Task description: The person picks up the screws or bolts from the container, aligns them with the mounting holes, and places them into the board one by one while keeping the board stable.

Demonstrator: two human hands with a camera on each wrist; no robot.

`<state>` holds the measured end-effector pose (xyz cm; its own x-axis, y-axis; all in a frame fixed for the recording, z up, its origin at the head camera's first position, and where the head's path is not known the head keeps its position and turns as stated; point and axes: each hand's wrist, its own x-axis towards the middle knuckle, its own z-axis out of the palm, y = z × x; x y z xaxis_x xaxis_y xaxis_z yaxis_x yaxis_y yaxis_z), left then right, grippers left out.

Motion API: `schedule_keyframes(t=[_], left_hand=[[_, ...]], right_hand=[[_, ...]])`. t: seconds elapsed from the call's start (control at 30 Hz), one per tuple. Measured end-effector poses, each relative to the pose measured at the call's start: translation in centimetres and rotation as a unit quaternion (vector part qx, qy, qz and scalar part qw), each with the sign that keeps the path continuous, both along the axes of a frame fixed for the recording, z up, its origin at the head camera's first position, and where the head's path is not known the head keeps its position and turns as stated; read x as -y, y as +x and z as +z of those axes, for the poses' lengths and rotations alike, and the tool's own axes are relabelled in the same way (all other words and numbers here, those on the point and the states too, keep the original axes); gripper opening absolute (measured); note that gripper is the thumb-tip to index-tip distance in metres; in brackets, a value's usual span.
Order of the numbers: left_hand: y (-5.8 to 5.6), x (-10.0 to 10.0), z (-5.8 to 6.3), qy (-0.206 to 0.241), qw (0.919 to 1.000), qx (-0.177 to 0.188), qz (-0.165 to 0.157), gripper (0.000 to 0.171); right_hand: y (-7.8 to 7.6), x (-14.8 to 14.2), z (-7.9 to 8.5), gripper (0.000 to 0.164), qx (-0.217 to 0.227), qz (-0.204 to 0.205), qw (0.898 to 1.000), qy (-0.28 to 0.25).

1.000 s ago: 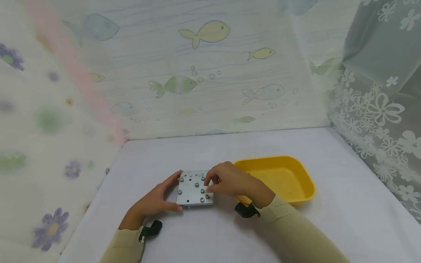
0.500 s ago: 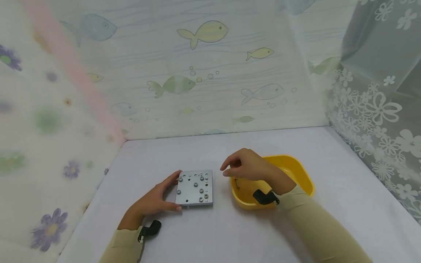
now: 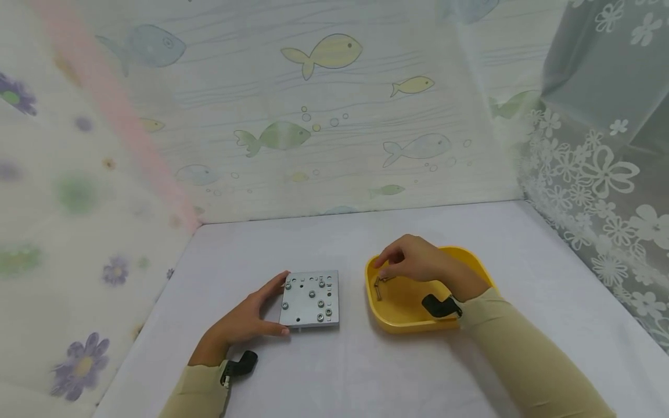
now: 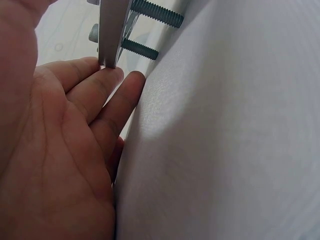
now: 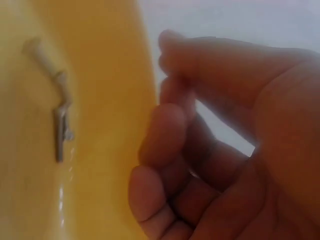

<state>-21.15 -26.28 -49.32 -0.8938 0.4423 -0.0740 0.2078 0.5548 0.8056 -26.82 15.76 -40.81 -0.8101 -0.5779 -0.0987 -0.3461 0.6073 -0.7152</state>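
A silver metal plate (image 3: 303, 305) with several socket-head screws standing in its holes sits on the white table in the head view. My left hand (image 3: 240, 318) grips its left side, thumb at the near edge and fingers at the far corner. In the left wrist view, fingertips touch the plate's edge, and threaded screw shanks (image 4: 157, 13) stick out beneath it. My right hand (image 3: 420, 259) hovers over the yellow tray (image 3: 399, 316), its fingers loosely bent with nothing visible between them. Loose screws (image 5: 59, 132) lie in the tray near those fingers.
White cloth covers the table (image 3: 334, 377). Behind it hangs a fish-patterned curtain (image 3: 334, 145), with a flower-patterned sheet at the left and a lace-print sheet at the right. A black wrist camera (image 3: 441, 306) sits on the right wrist.
My right hand has left the plate's right side and moved right to the yellow tray, uncovering the plate. My left hand and the plate have stayed put.
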Motion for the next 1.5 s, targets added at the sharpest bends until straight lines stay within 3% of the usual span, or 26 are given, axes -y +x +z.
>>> schedule_keyframes(t=[0.5, 0.87, 1.2, 1.5], left_hand=[[0.0, 0.1, 0.3, -0.001, 1.0000, 0.001, 0.002, 0.127], [0.1, 0.0, 0.4, -0.001, 1.0000, -0.002, -0.003, 0.125], [0.2, -0.2, 0.5, -0.008, 1.0000, 0.000, -0.002, 0.127], [0.1, -0.1, 0.3, -0.005, 1.0000, 0.002, -0.005, 0.127]], right_hand=[[-0.4, -1.4, -0.8, 0.028, 0.044, -0.039, 0.995, 0.083], [-0.7, -0.9, -2.0, 0.025, 0.053, -0.054, 0.992, 0.101], [-0.6, -0.4, -2.5, 0.016, 0.039, -0.055, 0.991, 0.115], [-0.6, -0.1, -2.9, 0.008, -0.001, -0.044, 0.991, 0.125]])
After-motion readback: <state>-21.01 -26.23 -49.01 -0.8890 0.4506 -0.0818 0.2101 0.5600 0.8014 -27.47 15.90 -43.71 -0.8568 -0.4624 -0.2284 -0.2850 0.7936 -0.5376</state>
